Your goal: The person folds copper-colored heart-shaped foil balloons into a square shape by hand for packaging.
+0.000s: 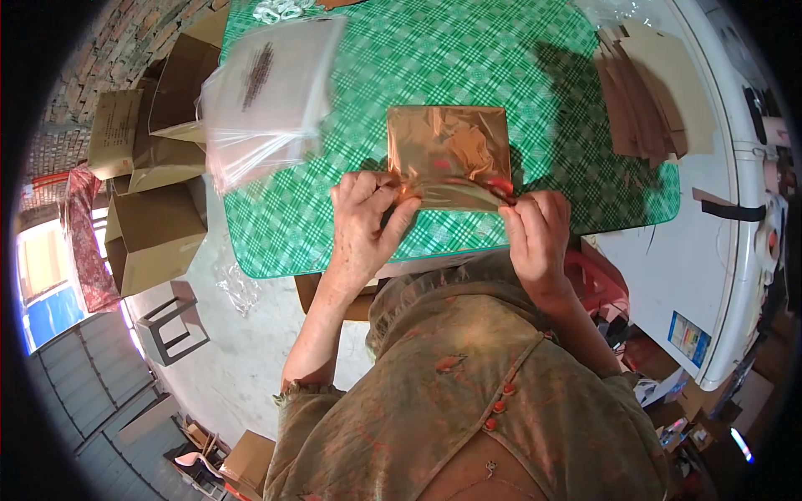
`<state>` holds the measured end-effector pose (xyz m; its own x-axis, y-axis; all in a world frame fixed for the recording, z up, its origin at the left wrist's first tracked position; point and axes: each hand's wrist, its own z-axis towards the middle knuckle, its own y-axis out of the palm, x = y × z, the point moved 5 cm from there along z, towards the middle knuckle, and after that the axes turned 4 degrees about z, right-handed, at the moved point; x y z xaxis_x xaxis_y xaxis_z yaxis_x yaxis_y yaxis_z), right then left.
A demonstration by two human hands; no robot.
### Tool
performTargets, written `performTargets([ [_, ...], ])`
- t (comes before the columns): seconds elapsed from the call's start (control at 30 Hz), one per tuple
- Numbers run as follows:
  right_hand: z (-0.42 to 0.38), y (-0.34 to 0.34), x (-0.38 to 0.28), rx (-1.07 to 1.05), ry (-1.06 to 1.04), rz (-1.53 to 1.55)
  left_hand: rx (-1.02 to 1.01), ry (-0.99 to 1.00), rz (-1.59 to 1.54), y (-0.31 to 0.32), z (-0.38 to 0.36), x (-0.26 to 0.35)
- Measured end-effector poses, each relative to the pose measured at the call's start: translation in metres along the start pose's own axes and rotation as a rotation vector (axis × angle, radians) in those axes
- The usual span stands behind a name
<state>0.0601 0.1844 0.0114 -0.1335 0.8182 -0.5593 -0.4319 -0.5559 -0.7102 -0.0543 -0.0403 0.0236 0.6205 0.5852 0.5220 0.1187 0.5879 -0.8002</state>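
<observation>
A shiny copper-coloured foil packet (447,138), squarish and wrinkled, lies at the near edge of the green checked tablecloth. My left hand (363,213) pinches its near left corner between thumb and fingers. At the near right corner my right hand (537,230) grips it the same way. Between the hands the near end of the foil is drawn into creases, with reddish reflections on it. Whether anything is inside the packet cannot be seen. A stack of clear plastic bags (284,75) with a dark printed patch lies to the left of the packet.
Brown cardboard sheets (647,96) are piled at the table's right side, beside a white appliance (702,267). Open cardboard boxes (159,225) stand left of the table (284,242). On the floor are a small grey stool (173,326) and a crumpled plastic wrapper (238,286).
</observation>
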Motion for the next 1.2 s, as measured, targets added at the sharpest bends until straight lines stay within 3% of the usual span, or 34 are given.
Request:
performTargets([
  [0.6, 0.03, 0.014, -0.009, -0.142, 0.071, -0.407, 0.108, -0.018, 0.157, 0.008, 0.013, -0.001],
  [1.0, 0.033, 0.019, -0.007, -0.224, 0.125, -0.469, 0.157, 0.02, 0.349, 0.013, 0.012, 0.007],
  [1.2, 0.037, 0.018, -0.009, -0.21, 0.055, -0.545, 0.18, -0.027, 0.331, 0.01, 0.01, 0.005],
])
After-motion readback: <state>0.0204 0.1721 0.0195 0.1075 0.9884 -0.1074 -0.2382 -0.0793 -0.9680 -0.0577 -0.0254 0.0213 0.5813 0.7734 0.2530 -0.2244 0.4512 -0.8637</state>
